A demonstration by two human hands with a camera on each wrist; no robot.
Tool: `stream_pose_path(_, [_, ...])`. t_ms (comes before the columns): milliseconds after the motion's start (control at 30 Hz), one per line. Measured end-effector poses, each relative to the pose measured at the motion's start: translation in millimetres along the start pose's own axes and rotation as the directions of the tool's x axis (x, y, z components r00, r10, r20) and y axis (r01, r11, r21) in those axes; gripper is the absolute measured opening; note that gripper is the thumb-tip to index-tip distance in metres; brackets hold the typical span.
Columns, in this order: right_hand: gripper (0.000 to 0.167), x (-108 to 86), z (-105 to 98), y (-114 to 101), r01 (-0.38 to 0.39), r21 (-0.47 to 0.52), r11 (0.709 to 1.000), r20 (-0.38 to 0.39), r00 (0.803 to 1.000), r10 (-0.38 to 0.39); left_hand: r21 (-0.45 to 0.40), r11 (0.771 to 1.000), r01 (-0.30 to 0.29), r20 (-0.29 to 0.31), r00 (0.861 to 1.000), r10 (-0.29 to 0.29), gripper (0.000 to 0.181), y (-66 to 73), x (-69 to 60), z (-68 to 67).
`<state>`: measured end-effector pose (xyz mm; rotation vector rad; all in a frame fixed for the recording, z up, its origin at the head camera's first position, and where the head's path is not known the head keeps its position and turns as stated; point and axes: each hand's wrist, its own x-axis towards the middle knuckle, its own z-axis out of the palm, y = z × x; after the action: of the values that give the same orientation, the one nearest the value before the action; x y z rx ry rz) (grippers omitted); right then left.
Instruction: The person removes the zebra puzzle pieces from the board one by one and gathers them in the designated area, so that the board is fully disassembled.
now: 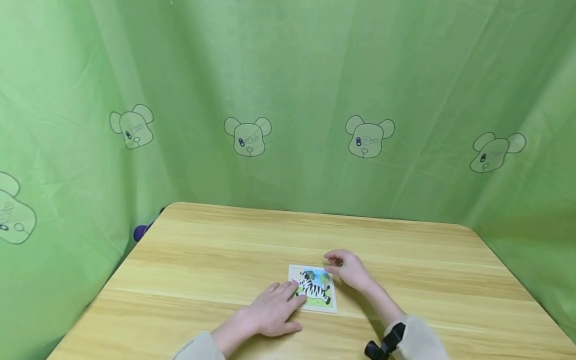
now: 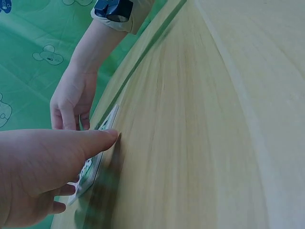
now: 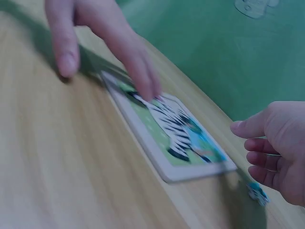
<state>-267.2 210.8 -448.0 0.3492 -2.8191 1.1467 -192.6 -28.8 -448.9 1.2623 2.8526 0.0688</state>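
A square picture board (image 1: pixel 320 309) with a pale border lies flat on the table, showing a running zebra (image 3: pixel 170 126) on green and blue. My left hand (image 1: pixel 275 308) is spread flat, its fingertips over the board's left side and its thumb apart, near the front edge. My right hand (image 1: pixel 352 270) hovers at the board's back right corner, fingers loosely bent, with a gap between thumb and forefinger. Below it in the right wrist view is a small teal and white piece (image 3: pixel 258 193), apparently on the table. I see nothing held in the right hand (image 3: pixel 279 152).
The wood-grain table (image 1: pixel 202 250) has rounded far corners. Green curtains (image 1: pixel 306 60) with printed bear heads hang behind it and at both sides. A purple object (image 1: pixel 140 233) shows beyond the table's left edge. A black strap device (image 1: pixel 386 343) sits on the right wrist.
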Motion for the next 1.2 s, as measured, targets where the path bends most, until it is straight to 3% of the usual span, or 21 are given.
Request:
stream_pose_path(467, [0.030, -3.7, 27, -13, 0.063, -0.037, 0.997, 0.103, 0.993, -0.059, 0.013, 1.000, -0.004, 0.045, 0.999, 0.004, 0.068, 10.4, 14.0, -0.4])
stream_pose_path(633, [0.029, -4.5, 28, -14, 0.055, -0.071, 0.996, 0.127, 0.991, -0.045, 0.019, 1.000, 0.002, 0.059, 0.998, -0.003, 0.067, 12.6, 14.2, -0.5])
stream_pose_path(1200, [0.027, 2.0, 21, -20, 0.158, -0.179, 0.971, 0.224, 0.968, -0.116, 0.034, 0.999, -0.023, 0.057, 0.998, 0.021, 0.066, 10.9, 13.1, -3.4])
